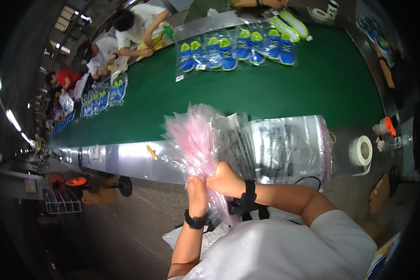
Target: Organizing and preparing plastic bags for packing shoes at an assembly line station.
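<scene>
A bunch of clear, pink-tinted plastic bags (193, 133) is gathered between my two hands, its loose ends fanning out above them over the table edge. My left hand (197, 193) is closed round the lower part of the bunch. Right beside it, my right hand (225, 179) grips the same bunch from the other side. More crumpled plastic hangs below my fists toward my lap. To the right of the bunch lies a stack of clear printed plastic bags (289, 147) on the metal edge, partly covered at its left by folded printed plastic.
Bagged blue shoes (213, 53) lie in a row across the green belt (275, 93). Past them sit yellow-green shoes (291, 25). A tape roll (360, 150) and an orange-rimmed container (385, 126) stand at right. Several people work along the far side. Fans stand at lower left.
</scene>
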The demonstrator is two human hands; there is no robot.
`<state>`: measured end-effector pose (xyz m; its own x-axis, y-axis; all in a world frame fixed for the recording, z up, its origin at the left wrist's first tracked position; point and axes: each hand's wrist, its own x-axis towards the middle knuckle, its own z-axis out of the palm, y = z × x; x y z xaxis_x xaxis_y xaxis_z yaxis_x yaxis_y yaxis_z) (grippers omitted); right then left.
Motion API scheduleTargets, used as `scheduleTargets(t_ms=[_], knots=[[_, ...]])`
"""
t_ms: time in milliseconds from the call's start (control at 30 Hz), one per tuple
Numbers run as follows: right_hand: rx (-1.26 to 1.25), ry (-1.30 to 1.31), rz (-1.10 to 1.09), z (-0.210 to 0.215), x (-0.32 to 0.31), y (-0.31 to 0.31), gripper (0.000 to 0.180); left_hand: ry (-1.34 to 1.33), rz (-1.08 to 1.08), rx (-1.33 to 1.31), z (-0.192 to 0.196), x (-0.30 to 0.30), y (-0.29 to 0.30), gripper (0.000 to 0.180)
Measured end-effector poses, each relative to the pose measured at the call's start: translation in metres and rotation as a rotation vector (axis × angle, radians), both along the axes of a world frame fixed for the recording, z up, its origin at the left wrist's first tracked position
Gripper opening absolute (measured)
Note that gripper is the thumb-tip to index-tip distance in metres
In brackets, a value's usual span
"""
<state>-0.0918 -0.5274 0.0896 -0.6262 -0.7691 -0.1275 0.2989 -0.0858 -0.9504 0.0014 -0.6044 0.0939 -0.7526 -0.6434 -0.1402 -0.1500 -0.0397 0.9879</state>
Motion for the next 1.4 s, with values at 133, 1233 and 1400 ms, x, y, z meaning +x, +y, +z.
scheduleTargets(t_ms=[133, 1233, 1400], knots=[[-0.055, 0.027, 0.087, 0.04, 0.054, -0.069, 0.026, 0.202, 0.018, 0.034, 0.024, 0.063, -0.057, 0.077], [-0.172, 0.089, 1.137, 0.061, 0.358, -0.658, 0.029, 0.413, 0.942, 0.025, 0.039, 0.376, -0.535, 0.065], [-0.149, 0.189, 1.08, 0.067, 0.407, -0.752, 0.027, 0.403, 0.847, 0.091, 0.038, 0.429, -0.63, 0.053]])
